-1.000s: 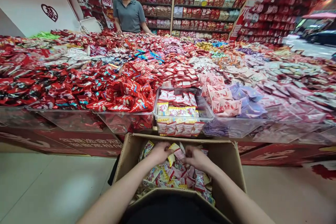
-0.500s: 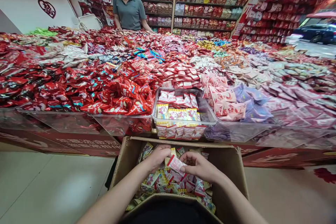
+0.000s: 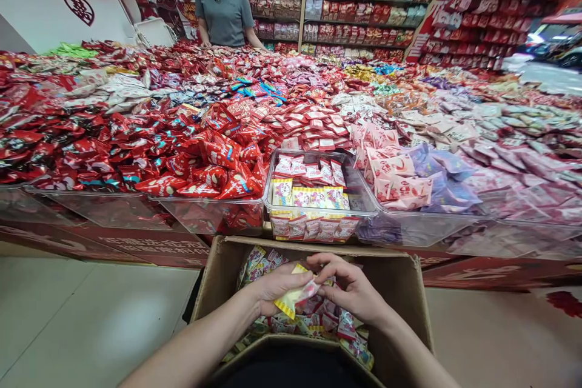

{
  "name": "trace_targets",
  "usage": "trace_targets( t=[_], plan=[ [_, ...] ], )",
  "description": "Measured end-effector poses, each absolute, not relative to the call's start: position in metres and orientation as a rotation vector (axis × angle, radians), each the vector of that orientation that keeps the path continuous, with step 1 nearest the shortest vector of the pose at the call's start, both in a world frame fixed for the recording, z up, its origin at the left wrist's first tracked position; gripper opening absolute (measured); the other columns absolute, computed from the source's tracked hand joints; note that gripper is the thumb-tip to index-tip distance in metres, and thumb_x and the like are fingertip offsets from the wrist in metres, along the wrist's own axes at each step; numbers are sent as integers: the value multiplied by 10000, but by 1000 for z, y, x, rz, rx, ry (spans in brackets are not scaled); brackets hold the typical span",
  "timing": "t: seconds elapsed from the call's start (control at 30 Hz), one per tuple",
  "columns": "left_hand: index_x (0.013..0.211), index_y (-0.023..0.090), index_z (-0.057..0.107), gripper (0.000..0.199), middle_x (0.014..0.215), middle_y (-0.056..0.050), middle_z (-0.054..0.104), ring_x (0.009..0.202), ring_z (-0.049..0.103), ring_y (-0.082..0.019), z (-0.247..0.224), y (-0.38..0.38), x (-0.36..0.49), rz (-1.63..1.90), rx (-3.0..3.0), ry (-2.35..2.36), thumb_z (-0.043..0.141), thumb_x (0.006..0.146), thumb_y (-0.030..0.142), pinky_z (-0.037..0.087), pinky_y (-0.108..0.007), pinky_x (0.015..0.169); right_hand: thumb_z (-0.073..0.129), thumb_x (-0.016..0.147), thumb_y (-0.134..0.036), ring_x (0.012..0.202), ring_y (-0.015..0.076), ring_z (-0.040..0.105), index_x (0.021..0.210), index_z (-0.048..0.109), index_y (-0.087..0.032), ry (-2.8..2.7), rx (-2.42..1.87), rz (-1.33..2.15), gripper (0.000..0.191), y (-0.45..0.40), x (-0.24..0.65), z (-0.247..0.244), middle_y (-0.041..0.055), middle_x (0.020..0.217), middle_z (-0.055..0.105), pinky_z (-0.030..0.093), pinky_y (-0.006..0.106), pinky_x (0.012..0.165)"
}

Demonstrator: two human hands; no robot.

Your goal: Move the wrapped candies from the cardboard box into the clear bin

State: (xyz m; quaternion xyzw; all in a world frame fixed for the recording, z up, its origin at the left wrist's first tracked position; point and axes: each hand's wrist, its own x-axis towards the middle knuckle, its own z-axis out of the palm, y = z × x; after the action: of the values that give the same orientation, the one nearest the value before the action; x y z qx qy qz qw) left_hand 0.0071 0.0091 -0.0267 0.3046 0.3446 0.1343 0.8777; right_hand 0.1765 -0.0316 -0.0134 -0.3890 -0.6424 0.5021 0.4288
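Note:
Over an open cardboard box point(image 3: 399, 309), my left hand point(image 3: 270, 288) is closed round a small candy packet point(image 3: 286, 303) with yellow striped ends. A pink and white candy packet point(image 3: 309, 290) lies against it, between the two hands. The fingers of my right hand point(image 3: 354, 292) pinch its right side. Loose candy packets point(image 3: 348, 324) in yellow, pink and white fill the box below. Just beyond the box stands a clear plastic bin point(image 3: 364, 209) with rows of red-and-white packets at the back and yellow-and-white packets point(image 3: 316, 199) in front.
Red snack packets point(image 3: 218, 157) heap up left of the bin; pink and purple packets point(image 3: 400, 182) are on its right. Behind the wide display stands a person point(image 3: 225, 18) in a grey shirt. Stocked shelves point(image 3: 364, 12) line the back. Tiled floor point(image 3: 113, 309) flanks the box.
My left hand has turned and now carries a yellow-ended packet across its fingers. The pink and white packet has shifted against it, with my right hand still at its side.

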Motion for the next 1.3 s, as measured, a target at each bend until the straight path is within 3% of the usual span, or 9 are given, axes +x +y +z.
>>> trace_targets(
  t=[0.13, 0.2, 0.37, 0.47, 0.7, 0.9, 1.07, 1.3],
  plan=[
    [865, 146, 554, 386, 678, 23, 594, 569, 542, -75, -19, 10, 7, 370, 710, 680, 751, 545, 235, 404, -178, 552, 565, 735, -154, 1056, 203, 454, 757, 588, -196, -1587, -988, 1290, 52, -35, 182, -6, 70, 1108, 512, 353, 350, 892],
    [814, 138, 547, 353, 628, 30, 587, 514, 527, -73, -16, 10, 6, 416, 821, 700, 751, 537, 219, 404, -178, 499, 550, 756, -205, 1017, 199, 479, 804, 577, -201, -1479, -1019, 1309, 55, -35, 185, -8, 69, 1061, 537, 374, 342, 862],
    [795, 164, 482, 343, 536, 53, 575, 376, 499, -79, -13, 8, 9, 489, 989, 781, 721, 570, 261, 393, -184, 373, 601, 717, -317, 673, 133, 546, 921, 515, -213, -1283, -1111, 1509, 244, -34, 182, -22, 4, 756, 563, 445, 267, 621],
    [819, 173, 468, 358, 543, 57, 577, 369, 521, -91, -15, 6, 12, 534, 1003, 805, 708, 580, 288, 413, -193, 370, 665, 654, -307, 699, 131, 544, 993, 468, -221, -1233, -1071, 1663, 402, -34, 179, -25, 1, 792, 555, 447, 263, 622],
    [857, 180, 460, 322, 531, 52, 584, 366, 542, -98, -24, 3, 12, 576, 981, 794, 658, 640, 312, 424, -184, 366, 677, 635, -311, 613, 100, 526, 949, 487, -184, -1208, -1118, 1697, 389, -33, 182, -21, 2, 766, 566, 433, 243, 572],
    [805, 188, 456, 308, 458, 52, 555, 338, 536, -116, -32, -1, 15, 543, 912, 790, 578, 684, 444, 381, -171, 321, 638, 663, -356, 576, 105, 500, 740, 488, -179, -1386, -1295, 1431, 244, -35, 181, -18, -15, 645, 530, 425, 219, 520],
    [800, 178, 465, 340, 525, 9, 596, 347, 538, -120, -30, -2, 14, 520, 869, 752, 470, 729, 510, 369, -181, 329, 578, 729, -315, 643, 133, 541, 851, 550, -190, -1674, -1380, 1045, 176, -42, 191, 17, 28, 767, 591, 453, 229, 565],
    [807, 171, 465, 276, 551, -19, 606, 361, 539, -131, -25, 0, 10, 495, 845, 689, 481, 727, 435, 373, -204, 364, 562, 751, -238, 771, 185, 582, 903, 562, -219, -1676, -1232, 524, 153, -29, 211, 98, 61, 867, 618, 480, 295, 663]
  ],
)
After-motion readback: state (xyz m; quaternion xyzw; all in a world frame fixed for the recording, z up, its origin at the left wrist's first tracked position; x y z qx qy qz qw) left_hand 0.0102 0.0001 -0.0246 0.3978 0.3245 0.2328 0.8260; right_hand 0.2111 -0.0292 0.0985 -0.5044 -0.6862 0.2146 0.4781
